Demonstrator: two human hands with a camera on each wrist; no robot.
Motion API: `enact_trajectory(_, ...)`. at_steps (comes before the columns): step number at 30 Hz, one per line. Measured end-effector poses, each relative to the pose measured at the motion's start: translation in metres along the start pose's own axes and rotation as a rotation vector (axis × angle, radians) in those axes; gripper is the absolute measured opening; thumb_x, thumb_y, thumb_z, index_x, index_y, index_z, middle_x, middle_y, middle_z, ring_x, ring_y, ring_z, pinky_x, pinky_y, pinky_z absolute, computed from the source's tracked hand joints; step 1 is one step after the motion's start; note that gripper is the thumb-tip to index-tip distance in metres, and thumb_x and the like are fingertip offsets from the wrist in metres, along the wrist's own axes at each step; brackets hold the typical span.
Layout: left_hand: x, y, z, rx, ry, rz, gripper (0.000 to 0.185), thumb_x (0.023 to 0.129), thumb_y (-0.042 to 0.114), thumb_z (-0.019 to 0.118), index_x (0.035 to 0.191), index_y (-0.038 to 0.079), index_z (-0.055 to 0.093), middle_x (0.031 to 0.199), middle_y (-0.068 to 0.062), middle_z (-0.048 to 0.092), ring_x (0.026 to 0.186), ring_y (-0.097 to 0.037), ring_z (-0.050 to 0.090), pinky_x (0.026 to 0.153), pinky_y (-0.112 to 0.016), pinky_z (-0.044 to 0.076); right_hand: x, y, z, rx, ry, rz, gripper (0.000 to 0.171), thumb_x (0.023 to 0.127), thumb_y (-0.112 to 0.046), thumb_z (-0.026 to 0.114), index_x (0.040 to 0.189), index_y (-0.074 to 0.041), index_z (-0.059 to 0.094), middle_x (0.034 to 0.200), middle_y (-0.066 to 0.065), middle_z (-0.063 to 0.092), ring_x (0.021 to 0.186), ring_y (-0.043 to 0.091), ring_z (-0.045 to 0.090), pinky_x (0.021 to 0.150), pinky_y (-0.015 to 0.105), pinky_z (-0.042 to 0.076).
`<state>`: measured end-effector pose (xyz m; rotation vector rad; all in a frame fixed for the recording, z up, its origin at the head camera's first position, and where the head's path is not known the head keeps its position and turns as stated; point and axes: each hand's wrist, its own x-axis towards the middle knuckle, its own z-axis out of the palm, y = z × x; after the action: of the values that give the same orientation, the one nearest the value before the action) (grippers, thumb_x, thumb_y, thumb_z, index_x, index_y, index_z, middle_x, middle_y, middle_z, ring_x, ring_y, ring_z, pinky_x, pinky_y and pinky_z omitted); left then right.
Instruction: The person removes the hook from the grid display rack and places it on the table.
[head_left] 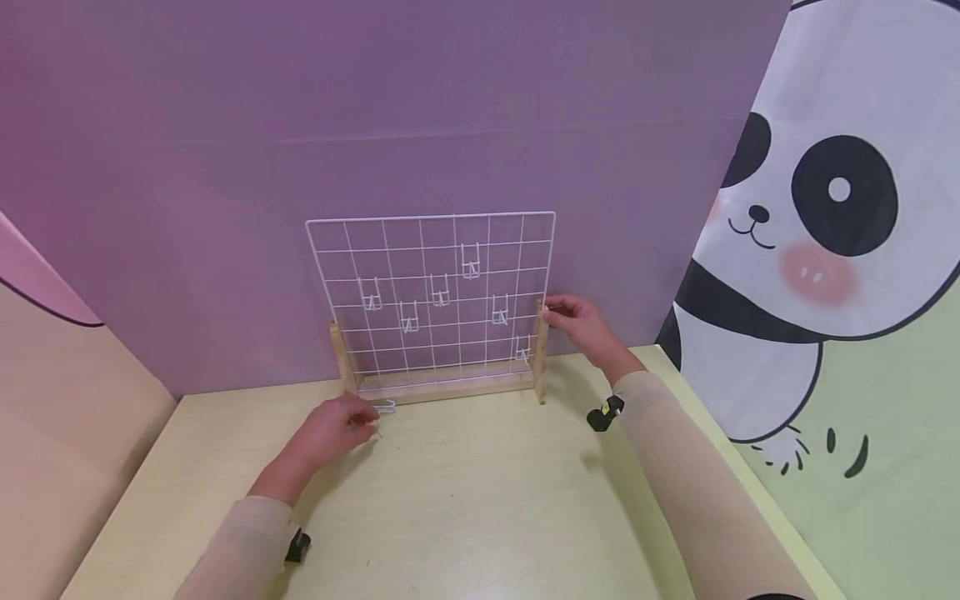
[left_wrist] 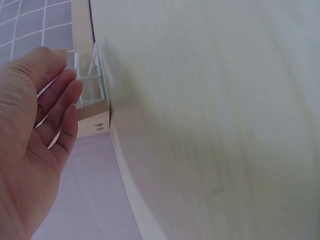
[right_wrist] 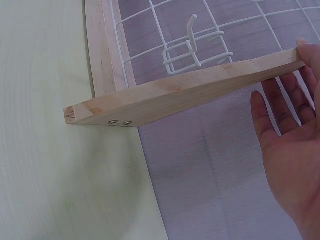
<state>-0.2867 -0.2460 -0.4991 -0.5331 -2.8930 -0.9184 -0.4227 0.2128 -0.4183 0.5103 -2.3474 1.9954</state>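
A white wire grid panel (head_left: 438,237) stands upright in a wooden stand (head_left: 450,387), with several small white wire hooks (head_left: 470,268) hung across it. In front of the stand's left post (head_left: 342,358), my left hand (head_left: 330,429) has bent fingers at a loose white wire hook (left_wrist: 91,82), which juts out past the fingertips. How the thumb grips it is partly hidden. At the other side, my right hand (head_left: 581,325) holds the upper end of the right post (right_wrist: 190,90). Its thumb lies at the top edge and its fingers reach behind.
The stand rests near the back of a pale wooden table (head_left: 465,500), close to a purple wall covering (head_left: 420,108). A printed panda backdrop (head_left: 832,275) hangs at the right. Black devices (head_left: 604,413) are strapped at both wrists.
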Motion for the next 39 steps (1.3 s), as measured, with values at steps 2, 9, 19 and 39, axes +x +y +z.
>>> enact_trajectory(2, 0.0, 0.0, -0.001, -0.008, 0.006, 0.008, 0.015, 0.097, 0.003, 0.081, 0.112, 0.001, 0.08, 0.105, -0.005, 0.074, 0.097, -0.026, 0.072, 0.089, -0.051, 0.064, 0.001, 0.001, 0.0, -0.001, -0.003, -0.004, 0.034, 0.109, -0.006, 0.069, 0.138, 0.01, 0.067, 0.121, 0.003, 0.076, 0.11, 0.012, 0.07, 0.113, 0.042, 0.055)
enact_trajectory(9, 0.004, 0.005, -0.01, 0.003, 0.09, 0.033, 0.011, 0.102, 0.006, 0.077, 0.112, 0.006, 0.08, 0.106, -0.002, 0.075, 0.099, -0.025, 0.072, 0.093, -0.054, 0.062, 0.004, 0.005, -0.001, -0.002, -0.011, -0.013, 0.034, 0.109, -0.007, 0.069, 0.139, 0.01, 0.067, 0.12, 0.004, 0.076, 0.108, 0.011, 0.071, 0.108, 0.035, 0.058)
enact_trajectory(19, 0.009, 0.018, -0.022, -0.06, 0.268, -0.01, 0.013, 0.106, 0.012, 0.073, 0.116, 0.005, 0.077, 0.107, -0.008, 0.077, 0.1, -0.03, 0.071, 0.092, -0.052, 0.06, 0.001, 0.003, -0.001, -0.002, -0.025, -0.002, 0.036, 0.111, -0.009, 0.068, 0.141, 0.009, 0.066, 0.141, 0.031, 0.066, 0.111, 0.013, 0.069, 0.117, 0.046, 0.053)
enact_trajectory(39, 0.03, 0.05, -0.042, -0.269, 0.497, -0.031, 0.025, 0.106, 0.013, 0.072, 0.126, -0.002, 0.069, 0.119, -0.019, 0.072, 0.111, -0.037, 0.067, 0.095, -0.045, 0.054, -0.003, 0.001, -0.001, -0.016, 0.001, 0.011, 0.036, 0.111, -0.012, 0.068, 0.141, 0.007, 0.067, 0.134, 0.017, 0.073, 0.114, 0.014, 0.069, 0.118, 0.047, 0.052)
